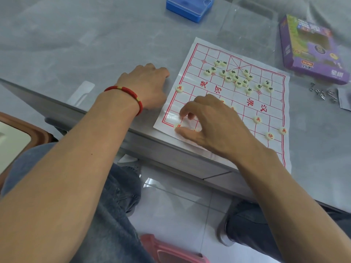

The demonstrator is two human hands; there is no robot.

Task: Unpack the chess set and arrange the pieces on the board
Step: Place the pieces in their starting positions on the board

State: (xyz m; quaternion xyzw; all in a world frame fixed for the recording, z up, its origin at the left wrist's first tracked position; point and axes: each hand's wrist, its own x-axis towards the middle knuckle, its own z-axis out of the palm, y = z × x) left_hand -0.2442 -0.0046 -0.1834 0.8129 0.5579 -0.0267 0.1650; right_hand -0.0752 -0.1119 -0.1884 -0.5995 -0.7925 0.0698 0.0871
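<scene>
While right hand point(212, 122) pinches corner piece point(178, 126), board point(269, 111) lies skewed, left hand point(150, 86) beside.

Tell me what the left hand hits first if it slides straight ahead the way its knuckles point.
Probably the left edge of the paper board; the left hand rests on the table just beside it.

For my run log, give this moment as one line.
stage: arranging | right hand: placing red piece at board near corner | left hand: resting on table | black pieces: heaped, unsorted
</scene>
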